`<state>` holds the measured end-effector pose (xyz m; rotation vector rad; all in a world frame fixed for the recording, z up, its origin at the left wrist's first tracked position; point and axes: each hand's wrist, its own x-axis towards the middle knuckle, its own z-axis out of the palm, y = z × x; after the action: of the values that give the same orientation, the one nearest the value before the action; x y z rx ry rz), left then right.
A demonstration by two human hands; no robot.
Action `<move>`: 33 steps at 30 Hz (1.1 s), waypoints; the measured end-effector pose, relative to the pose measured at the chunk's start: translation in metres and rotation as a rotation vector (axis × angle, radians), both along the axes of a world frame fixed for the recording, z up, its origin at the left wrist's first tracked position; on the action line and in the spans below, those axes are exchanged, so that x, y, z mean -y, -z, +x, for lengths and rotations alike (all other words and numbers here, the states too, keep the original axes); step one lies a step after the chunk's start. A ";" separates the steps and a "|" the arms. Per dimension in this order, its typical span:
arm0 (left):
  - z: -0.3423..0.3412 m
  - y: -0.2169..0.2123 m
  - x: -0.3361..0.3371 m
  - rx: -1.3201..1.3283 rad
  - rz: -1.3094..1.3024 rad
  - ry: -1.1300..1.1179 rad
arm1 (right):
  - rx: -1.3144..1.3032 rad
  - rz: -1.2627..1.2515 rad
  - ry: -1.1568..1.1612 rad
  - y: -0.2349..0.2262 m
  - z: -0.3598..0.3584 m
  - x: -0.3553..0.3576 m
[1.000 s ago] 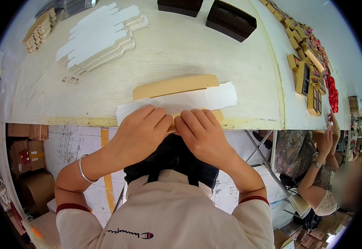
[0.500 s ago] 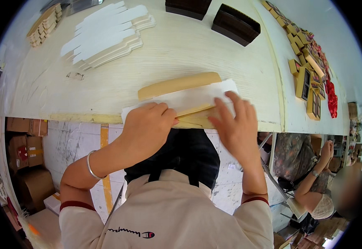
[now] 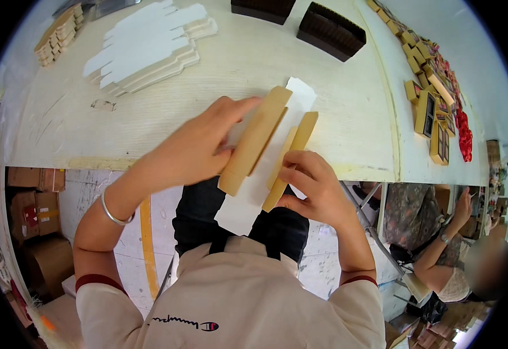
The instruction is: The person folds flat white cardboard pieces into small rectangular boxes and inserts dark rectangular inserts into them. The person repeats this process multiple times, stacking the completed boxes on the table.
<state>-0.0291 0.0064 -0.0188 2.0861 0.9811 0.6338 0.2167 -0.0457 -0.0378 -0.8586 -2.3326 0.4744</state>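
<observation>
A tan cardboard piece (image 3: 254,139) with a white paper sheet (image 3: 265,160) is held at the near edge of the tabletop (image 3: 207,93), tilted so its far end points up and right. The paper runs under the cardboard and overhangs the near edge. A second, narrower tan strip (image 3: 292,160) lies along the paper's right side.

The left hand (image 3: 193,148) has its grip clamped on the wider cardboard piece, fingers wrapped over its left side. The right hand (image 3: 315,186) has its grip clamped on the near end of the narrower strip, thumb and fingertips pinching it. A bracelet (image 3: 113,212) sits on the left wrist.

Far left on the tabletop lies a stack of white die-cut blanks (image 3: 149,43), with small tan pieces (image 3: 56,35) beyond it. Two dark boxes (image 3: 329,32) stand at the far edge. Tan and red boxes (image 3: 434,99) line the right side. Another person (image 3: 452,256) sits near right.
</observation>
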 end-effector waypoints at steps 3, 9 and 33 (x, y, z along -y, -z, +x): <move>0.011 -0.002 0.001 0.082 0.021 0.089 | -0.058 -0.051 0.012 0.010 0.003 -0.005; 0.004 0.026 -0.011 -0.090 0.482 0.395 | -0.091 -0.095 -0.012 0.017 0.020 -0.017; 0.053 0.038 0.011 0.005 0.179 0.248 | -0.272 -0.541 0.034 0.018 0.021 -0.010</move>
<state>0.0244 -0.0044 -0.0565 2.3154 0.6676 0.6167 0.2373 -0.0355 -0.0557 -0.9976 -1.9584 1.1631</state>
